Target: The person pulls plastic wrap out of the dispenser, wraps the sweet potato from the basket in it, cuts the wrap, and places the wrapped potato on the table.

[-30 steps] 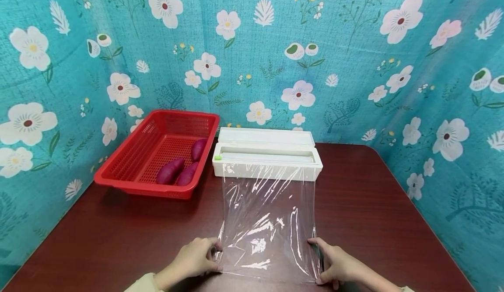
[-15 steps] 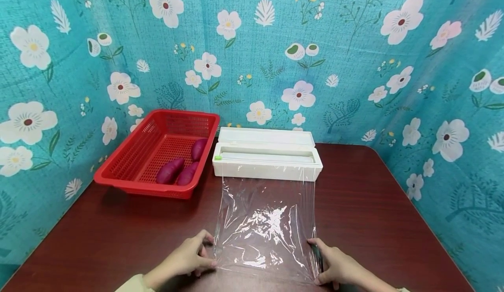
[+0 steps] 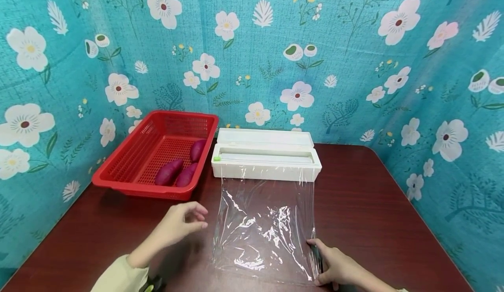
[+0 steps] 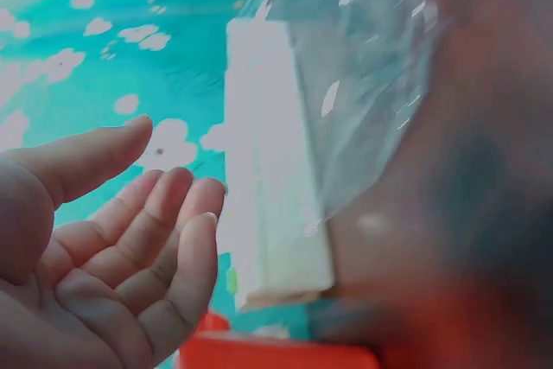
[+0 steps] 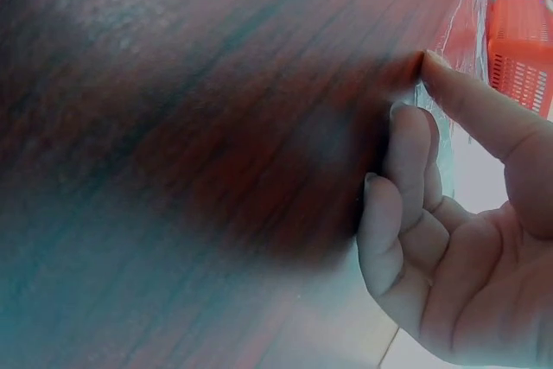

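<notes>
A sheet of clear plastic wrap (image 3: 260,235) runs forward from a white wrap dispenser box (image 3: 267,169), whose lid is raised. It lies over the dark table with shiny creases. My left hand (image 3: 179,224) is lifted off to the left of the wrap, its fingers loosely bent and holding nothing; the left wrist view shows its bare palm. My right hand (image 3: 334,263) presses the wrap's near right edge, index finger and thumb spread apart along it. In the right wrist view, the fingertips (image 5: 380,200) rest at the tabletop, and a strip of wrap shows behind them.
A red plastic basket (image 3: 134,186) stands at the back left with several purple sweet potatoes (image 3: 169,172) in it. The table (image 3: 374,204) is dark reddish brown. A teal flowered cloth (image 3: 252,64) hangs round its back and sides.
My left hand has let go of the wrap's left edge and risen up and to the left. The wrap's left side has slackened outward. My right hand has stayed in place.
</notes>
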### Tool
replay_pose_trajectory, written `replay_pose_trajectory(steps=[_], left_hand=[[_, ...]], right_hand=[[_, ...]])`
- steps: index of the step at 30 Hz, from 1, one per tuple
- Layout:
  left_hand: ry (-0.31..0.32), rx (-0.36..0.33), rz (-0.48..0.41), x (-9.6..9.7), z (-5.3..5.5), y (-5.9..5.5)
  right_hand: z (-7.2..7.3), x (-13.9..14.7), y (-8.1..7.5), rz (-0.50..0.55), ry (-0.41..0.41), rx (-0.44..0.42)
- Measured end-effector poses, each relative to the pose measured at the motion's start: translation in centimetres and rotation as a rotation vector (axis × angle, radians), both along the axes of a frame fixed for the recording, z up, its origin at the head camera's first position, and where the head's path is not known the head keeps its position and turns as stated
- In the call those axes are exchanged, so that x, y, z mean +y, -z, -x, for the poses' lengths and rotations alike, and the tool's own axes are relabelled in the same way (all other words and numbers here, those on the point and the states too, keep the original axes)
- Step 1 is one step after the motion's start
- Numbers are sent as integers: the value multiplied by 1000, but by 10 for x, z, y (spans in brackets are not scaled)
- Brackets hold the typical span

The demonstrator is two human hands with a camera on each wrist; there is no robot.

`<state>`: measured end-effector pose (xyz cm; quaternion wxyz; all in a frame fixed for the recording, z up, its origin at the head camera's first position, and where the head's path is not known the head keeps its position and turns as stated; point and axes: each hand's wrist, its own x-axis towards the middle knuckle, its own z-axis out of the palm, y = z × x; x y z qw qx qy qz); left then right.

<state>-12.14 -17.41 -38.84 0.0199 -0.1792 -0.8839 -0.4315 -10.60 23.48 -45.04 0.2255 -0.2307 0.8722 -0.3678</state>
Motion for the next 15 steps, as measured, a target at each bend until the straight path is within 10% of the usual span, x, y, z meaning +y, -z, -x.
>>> replay_pose_trajectory(steps=[15], left_hand=[[-166, 37, -29, -46, 48, -38]], right_hand=[[1, 1, 1, 78, -13, -36]])
